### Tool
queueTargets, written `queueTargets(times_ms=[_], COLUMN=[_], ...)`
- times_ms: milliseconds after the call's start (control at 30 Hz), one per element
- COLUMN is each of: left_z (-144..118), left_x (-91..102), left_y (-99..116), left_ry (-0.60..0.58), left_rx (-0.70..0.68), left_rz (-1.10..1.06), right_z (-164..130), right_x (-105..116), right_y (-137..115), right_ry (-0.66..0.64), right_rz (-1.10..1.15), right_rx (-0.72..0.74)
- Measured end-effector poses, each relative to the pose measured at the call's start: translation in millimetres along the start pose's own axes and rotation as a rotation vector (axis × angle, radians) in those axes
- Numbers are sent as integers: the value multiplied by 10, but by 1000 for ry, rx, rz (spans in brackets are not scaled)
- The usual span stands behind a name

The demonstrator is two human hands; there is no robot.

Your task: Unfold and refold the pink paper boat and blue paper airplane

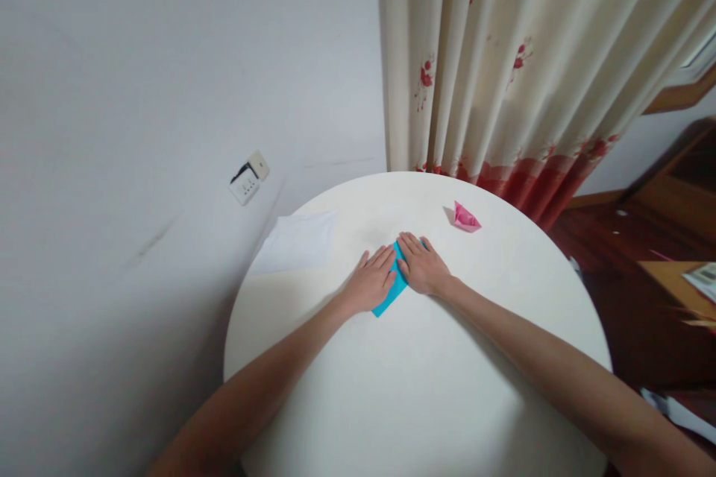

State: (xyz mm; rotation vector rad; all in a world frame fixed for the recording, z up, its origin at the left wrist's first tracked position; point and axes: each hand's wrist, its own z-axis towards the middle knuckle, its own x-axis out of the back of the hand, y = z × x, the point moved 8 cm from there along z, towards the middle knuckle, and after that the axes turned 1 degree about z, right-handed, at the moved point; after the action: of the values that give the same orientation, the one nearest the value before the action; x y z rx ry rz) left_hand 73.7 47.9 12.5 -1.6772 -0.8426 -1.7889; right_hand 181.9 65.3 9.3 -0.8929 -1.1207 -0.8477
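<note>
Blue paper [391,292]: folded strip at table [425,387] centre, long axis running 1 to 7 o'clock. Left hand [372,279] flat, pressing at 9; right hand [422,268] flat, pressing at 2. Neither grasps; both equally near.

Both arms stretched forward, left hand [371,281] and right hand [424,265] lying flat, palms down, fingers nearly touching.

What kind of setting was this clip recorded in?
Most likely a room in a home: a round white table stands against a plain wall with a socket plate, beside a floral curtain and dark wooden furniture. Both hands press blue paper; a pink folded paper lies nearby.
</note>
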Motion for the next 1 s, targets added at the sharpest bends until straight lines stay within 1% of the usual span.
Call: queueTargets(times_ms=[67,133,233,333,500,600,700,767,900,933,1000], left_z=[55,80,33,-101,-429,-619,-739,-769,-761,-758,-758], left_x=[17,23,22,18,24,29,28,31,32,31,24], left_y=[8,38,50,64,137,167,185,190,181,180,183], left_ry=[6,9,11,14,27,39,37,37,35,35,30], left_rx=[-22,-77,-127,-157,-197,-196,-191,-185,-163,-161,-163], left_rz=[-11,3,50,85,96,87,78,74,66,63,56], right_z=[-58,-86,-91,-92,-97,-90,-100,-130,-208,-208,-166], right_x=[6,10,20,27,17,8,21,31,12,12,18], right_y=[-22,-29,-30,-41,-37,-29,-73,-166,-398,-401,-313], right_ry=[9,7,2,-3,-12,-22,-20,-24,-89,-98,-99], right_rz=[-3,-4,-2,5,10,0,-13,-5,68,83,91], right_rx=[16,16,3,5,15,15,8,40,213,232,214])
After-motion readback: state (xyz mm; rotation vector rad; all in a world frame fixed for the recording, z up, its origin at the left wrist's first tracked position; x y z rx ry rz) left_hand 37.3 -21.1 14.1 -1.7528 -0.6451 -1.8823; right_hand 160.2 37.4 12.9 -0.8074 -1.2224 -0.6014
